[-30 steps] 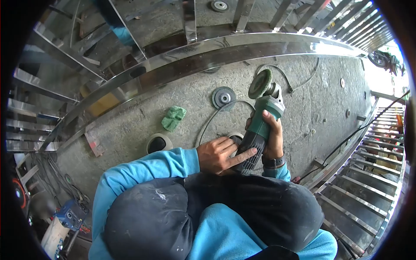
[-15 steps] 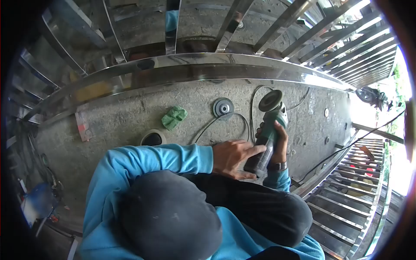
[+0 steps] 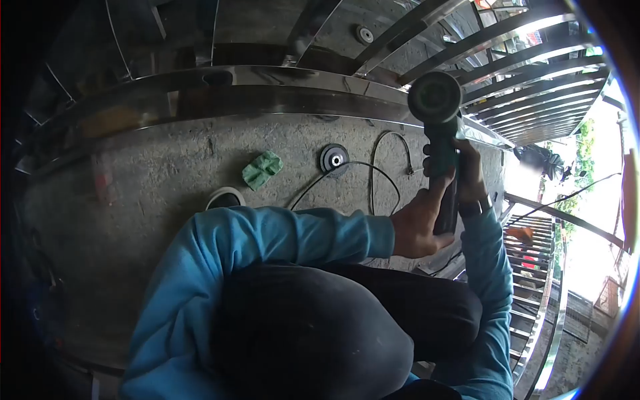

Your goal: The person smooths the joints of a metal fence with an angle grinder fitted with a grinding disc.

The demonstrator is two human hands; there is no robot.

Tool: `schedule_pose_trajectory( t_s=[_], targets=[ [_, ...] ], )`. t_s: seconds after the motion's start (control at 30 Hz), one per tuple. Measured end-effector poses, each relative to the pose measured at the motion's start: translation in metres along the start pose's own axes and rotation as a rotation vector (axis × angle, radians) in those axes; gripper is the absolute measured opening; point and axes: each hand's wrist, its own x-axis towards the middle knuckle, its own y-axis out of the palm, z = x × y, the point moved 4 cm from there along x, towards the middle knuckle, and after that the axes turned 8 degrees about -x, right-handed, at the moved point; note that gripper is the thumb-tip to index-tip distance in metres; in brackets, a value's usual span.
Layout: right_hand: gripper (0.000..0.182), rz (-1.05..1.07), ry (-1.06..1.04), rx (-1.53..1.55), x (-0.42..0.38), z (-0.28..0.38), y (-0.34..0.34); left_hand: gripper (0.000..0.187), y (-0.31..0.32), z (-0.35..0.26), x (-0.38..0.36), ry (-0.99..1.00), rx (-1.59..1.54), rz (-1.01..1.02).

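Note:
An angle grinder (image 3: 441,150) with a round disc (image 3: 435,98) at its head stands out in front of me, disc end toward the metal railing. My right hand (image 3: 471,170), with a watch at the wrist, wraps round the grinder's body just behind the head. Reaching across from the left, my left hand (image 3: 421,223) closes on the rear of its dark handle. The disc overlaps the lower rail of the frame in this view. On the floor to the left lie a loose grinding disc (image 3: 333,159) and a crumpled green cloth (image 3: 262,169).
A shiny metal railing (image 3: 267,103) with upright bars spans the far side. A second slatted railing (image 3: 530,287) is at the right. A dark cable (image 3: 373,170) loops over the concrete floor (image 3: 180,157). My shoe (image 3: 227,198) shows beside my knee.
The grinder has moved up and right, its disc now turned more toward me. Both hands travelled with it, and the left has closed round the handle. My view has shifted slightly.

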Motion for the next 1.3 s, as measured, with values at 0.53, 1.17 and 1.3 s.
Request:
schedule_pose_trajectory(
  t_s=[0.53,1.17,1.3],
  targets=[
    [0.054,0.016,0.099,-0.276,0.060,0.034,0.041,0.116,-0.046,-0.029,0.020,-0.042,-0.133,-0.125],
    [0.057,-0.050,0.186,-0.298,0.067,0.051,0.049,0.120,-0.057,-0.035,0.030,-0.041,-0.184,-0.180],
    [0.055,-0.076,0.202,-0.322,0.064,0.049,0.050,0.119,-0.055,-0.037,0.027,0.056,-0.214,-0.204]
  ],
)
